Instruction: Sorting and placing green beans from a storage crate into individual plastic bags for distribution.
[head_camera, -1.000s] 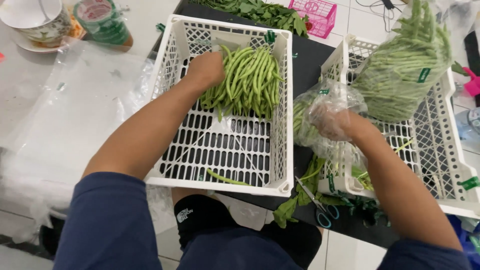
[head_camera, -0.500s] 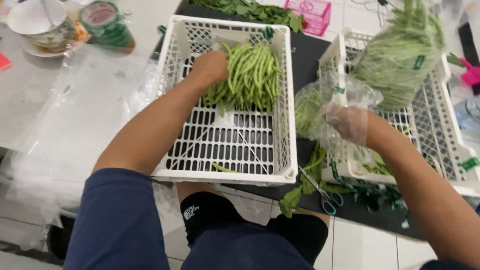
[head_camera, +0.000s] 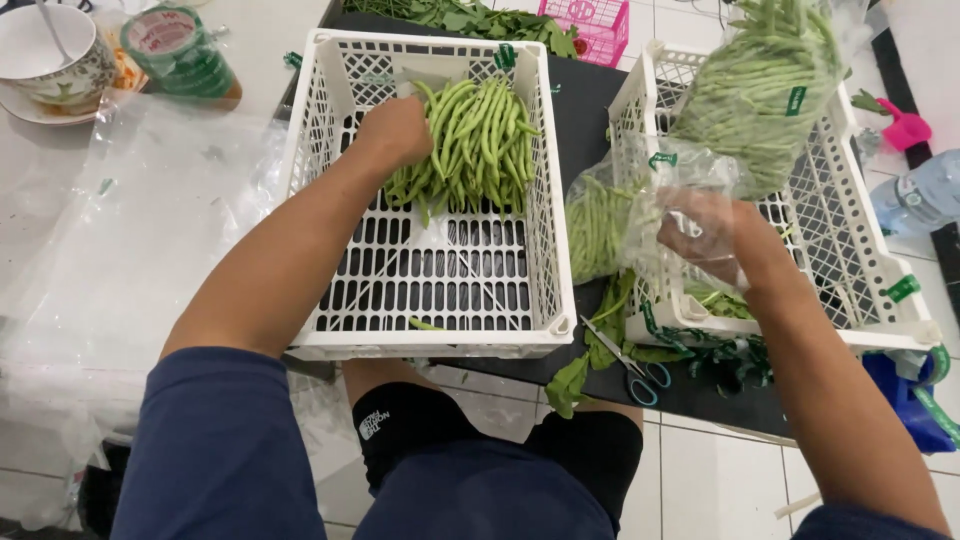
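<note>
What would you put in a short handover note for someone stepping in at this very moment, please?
Left hand: reaching into the left white crate, resting on the loose pile of green beans at its far end.
Right hand: inside a clear plastic bag that holds some beans, held up between the two crates.
Right white crate: a large filled bag of beans lies in it.
Scissors lie on the dark mat by the leafy scraps.
Done: one big bag filled, small bag partly filled.
Left: the loose beans in the left crate are not yet bagged.
</note>
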